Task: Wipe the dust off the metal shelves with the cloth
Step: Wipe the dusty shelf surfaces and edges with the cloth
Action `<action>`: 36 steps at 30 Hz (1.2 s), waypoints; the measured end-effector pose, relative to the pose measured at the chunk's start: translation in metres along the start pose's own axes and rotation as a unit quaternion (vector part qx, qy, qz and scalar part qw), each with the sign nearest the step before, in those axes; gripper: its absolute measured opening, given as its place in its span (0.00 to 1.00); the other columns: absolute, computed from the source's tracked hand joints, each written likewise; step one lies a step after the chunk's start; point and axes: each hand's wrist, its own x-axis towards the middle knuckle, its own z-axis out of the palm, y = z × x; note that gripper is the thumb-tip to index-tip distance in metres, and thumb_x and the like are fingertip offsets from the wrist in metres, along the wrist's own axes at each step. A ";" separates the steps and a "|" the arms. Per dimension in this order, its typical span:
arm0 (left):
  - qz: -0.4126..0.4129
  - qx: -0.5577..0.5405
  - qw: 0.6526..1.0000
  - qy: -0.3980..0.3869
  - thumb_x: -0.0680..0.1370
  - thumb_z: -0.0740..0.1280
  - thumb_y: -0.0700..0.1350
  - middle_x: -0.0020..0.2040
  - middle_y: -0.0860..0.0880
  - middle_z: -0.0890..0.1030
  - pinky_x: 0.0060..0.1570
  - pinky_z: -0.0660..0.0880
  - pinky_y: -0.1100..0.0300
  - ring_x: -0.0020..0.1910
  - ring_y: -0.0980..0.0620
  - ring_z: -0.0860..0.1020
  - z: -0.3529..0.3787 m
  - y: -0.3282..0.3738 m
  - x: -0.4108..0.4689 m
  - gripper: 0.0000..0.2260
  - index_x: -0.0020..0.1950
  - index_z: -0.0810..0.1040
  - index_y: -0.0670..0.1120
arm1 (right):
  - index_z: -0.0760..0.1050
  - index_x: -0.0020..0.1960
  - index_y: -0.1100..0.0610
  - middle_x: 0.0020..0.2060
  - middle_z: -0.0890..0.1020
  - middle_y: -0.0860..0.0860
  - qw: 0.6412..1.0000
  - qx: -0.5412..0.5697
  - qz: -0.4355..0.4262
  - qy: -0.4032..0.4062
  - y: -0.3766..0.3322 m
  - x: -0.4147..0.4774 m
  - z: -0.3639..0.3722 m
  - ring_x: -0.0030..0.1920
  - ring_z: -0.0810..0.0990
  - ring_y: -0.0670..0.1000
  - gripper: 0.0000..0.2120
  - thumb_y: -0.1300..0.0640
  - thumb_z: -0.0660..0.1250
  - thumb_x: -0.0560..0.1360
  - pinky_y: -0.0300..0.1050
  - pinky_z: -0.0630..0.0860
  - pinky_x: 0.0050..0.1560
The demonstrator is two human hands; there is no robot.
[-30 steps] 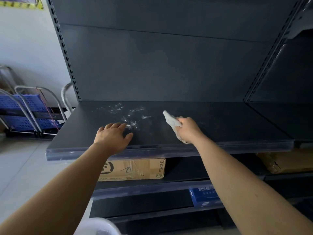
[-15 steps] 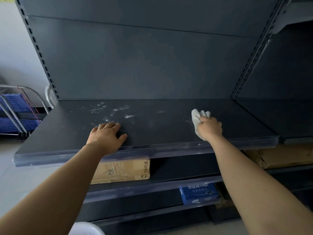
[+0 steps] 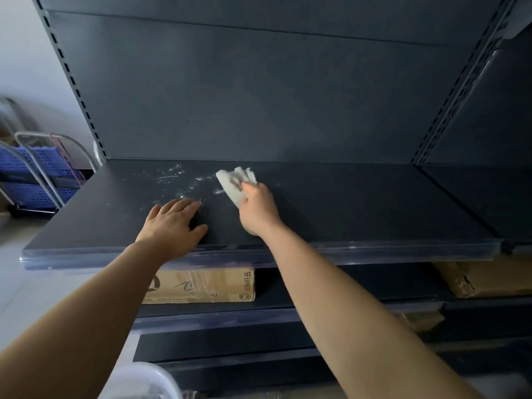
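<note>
Since half a second ago, right hand (image 3: 257,210) has swept left along the shelf (image 3: 374,214), fingers clenched round the cloth (image 3: 234,182), pressed down mid-shelf. Left hand (image 3: 172,223) unchanged: flat, fingers straight, near the front edge. Dust patch (image 3: 175,180) begins just left of the cloth, toward the back edge. Cardboard box (image 3: 201,285) sits on the shelf below; blue baskets (image 3: 37,168) stand beyond the left end.

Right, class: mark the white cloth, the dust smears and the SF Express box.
white cloth (image 3: 230,180): head view, on the bunched middle of the fabric.
dust smears (image 3: 169,177): head view, among the white streaks.
SF Express box (image 3: 201,286): head view, on its taped front face.
</note>
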 end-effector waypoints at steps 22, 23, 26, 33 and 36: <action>-0.046 -0.020 0.999 -0.014 0.76 0.60 0.60 0.72 0.49 0.68 0.65 0.65 0.49 0.70 0.45 0.66 -0.025 -0.091 0.013 0.28 0.75 0.60 0.55 | 0.78 0.56 0.60 0.56 0.77 0.60 1.000 -0.008 0.012 -0.014 -0.045 0.061 0.062 0.56 0.77 0.58 0.15 0.66 0.59 0.72 0.38 0.67 0.47; -0.047 -0.015 0.999 -0.010 0.76 0.60 0.60 0.72 0.49 0.68 0.66 0.64 0.48 0.70 0.45 0.66 -0.027 -0.097 0.015 0.29 0.75 0.59 0.55 | 0.78 0.53 0.59 0.54 0.78 0.60 1.000 0.007 0.010 0.022 -0.044 0.063 0.056 0.54 0.77 0.58 0.13 0.66 0.60 0.72 0.40 0.68 0.46; -0.054 0.009 0.998 -0.007 0.75 0.59 0.62 0.74 0.51 0.65 0.68 0.61 0.48 0.72 0.45 0.63 -0.033 -0.121 0.020 0.29 0.75 0.60 0.55 | 0.74 0.64 0.57 0.63 0.74 0.61 0.986 -0.007 0.079 0.144 -0.009 0.082 0.021 0.63 0.73 0.59 0.18 0.62 0.63 0.74 0.43 0.68 0.63; -0.051 0.019 0.998 -0.034 0.74 0.54 0.68 0.74 0.52 0.65 0.66 0.67 0.49 0.71 0.46 0.65 -0.028 -0.152 0.024 0.30 0.73 0.64 0.56 | 0.61 0.73 0.58 0.76 0.55 0.53 0.950 -0.186 0.241 0.072 0.033 0.105 0.017 0.72 0.62 0.55 0.31 0.64 0.65 0.71 0.47 0.66 0.66; -0.044 0.027 0.998 -0.024 0.73 0.53 0.69 0.73 0.53 0.66 0.64 0.68 0.50 0.70 0.47 0.66 -0.028 -0.154 0.025 0.31 0.73 0.64 0.57 | 0.59 0.74 0.57 0.77 0.52 0.57 0.977 -0.156 0.143 0.017 -0.005 0.118 0.053 0.75 0.56 0.57 0.30 0.63 0.61 0.74 0.46 0.59 0.71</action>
